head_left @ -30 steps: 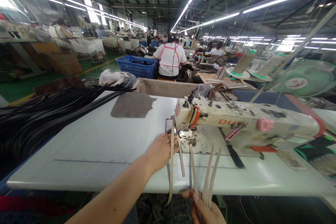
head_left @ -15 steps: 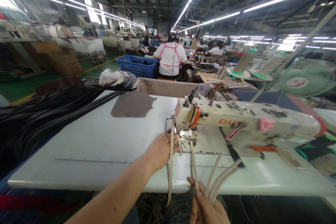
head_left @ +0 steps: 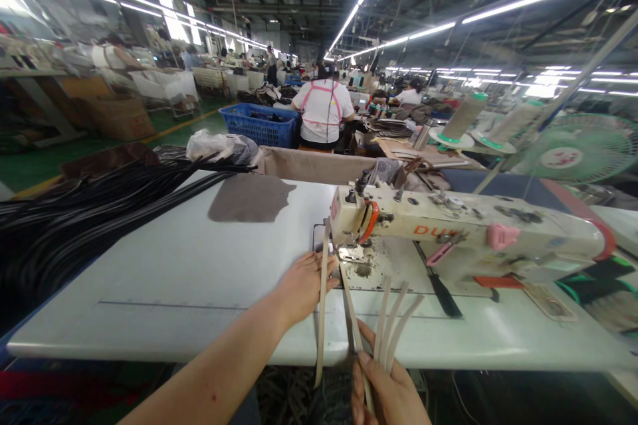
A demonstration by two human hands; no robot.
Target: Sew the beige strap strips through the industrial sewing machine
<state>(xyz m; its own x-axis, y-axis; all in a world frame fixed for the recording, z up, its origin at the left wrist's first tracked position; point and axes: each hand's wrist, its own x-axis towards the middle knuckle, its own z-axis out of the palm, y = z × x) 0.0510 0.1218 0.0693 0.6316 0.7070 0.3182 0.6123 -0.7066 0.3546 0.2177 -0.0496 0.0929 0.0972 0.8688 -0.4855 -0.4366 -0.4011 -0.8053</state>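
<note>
My left hand [head_left: 305,284] lies flat beside the needle area of a sewing machine [head_left: 448,232], its fingers stretched out toward the presser foot. One narrow beige strip [head_left: 321,329] comes down from the machine head across these fingers and hangs past the table's front edge. At the front edge, my right hand [head_left: 386,385] is closed around several beige strips. One of them, a long strip [head_left: 351,302], runs up to the presser foot [head_left: 343,254]; the loose ends of the others [head_left: 393,319] fan out above the hand. My left fingertips are partly hidden by the hanging strip.
A grey-brown material piece [head_left: 252,198] lies on the white table [head_left: 164,265]. Bundled black cords [head_left: 64,232] cover the left side. A black-handled tool [head_left: 443,292] rests under the machine arm. Farther off are a blue crate [head_left: 259,125], a seated person [head_left: 325,109] and a fan [head_left: 573,149].
My right hand has moved slightly left, and the long strip's end has gone from right of the presser foot to right at it. My left hand stays nearly in place.
</note>
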